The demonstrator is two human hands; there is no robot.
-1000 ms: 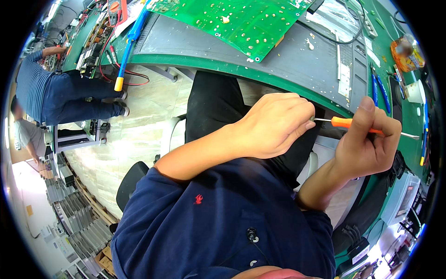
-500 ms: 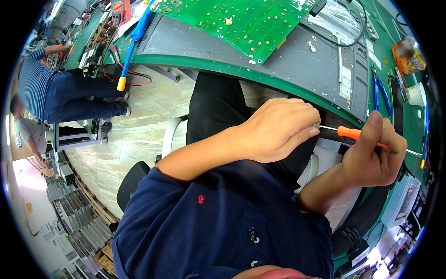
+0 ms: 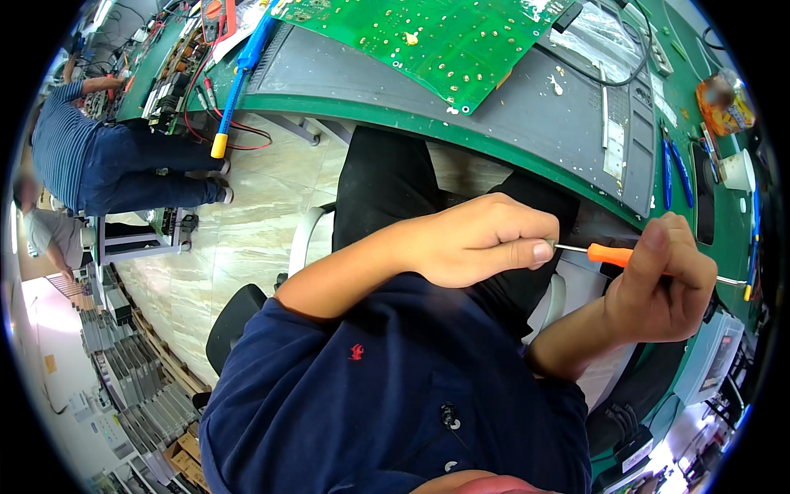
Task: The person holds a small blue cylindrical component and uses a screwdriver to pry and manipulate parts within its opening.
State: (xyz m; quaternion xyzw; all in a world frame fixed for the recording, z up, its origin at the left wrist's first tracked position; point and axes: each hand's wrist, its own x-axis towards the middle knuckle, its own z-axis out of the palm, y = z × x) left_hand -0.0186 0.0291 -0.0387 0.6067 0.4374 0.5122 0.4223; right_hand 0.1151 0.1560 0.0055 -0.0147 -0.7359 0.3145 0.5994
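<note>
My left hand, fingers curled and thumb pressed against them, grips something small that is mostly hidden at the tip of an orange-handled screwdriver. My right hand is closed round that screwdriver's handle, its metal shaft running left into the pinch; a thin metal piece also sticks out to the right of this hand. Both hands are over my lap, below the bench's front edge. Above them on a grey mat lies a large green circuit board.
A blue-and-yellow tool, red test leads and a multimeter lie left. Blue-handled tools, a white cup and an orange package are right. Two co-workers occupy the far left. A grey instrument stands lower right.
Both my hands have moved down and the screwdriver with them. My left hand has turned slightly, so its thumb shows more along the top of the pinch.
</note>
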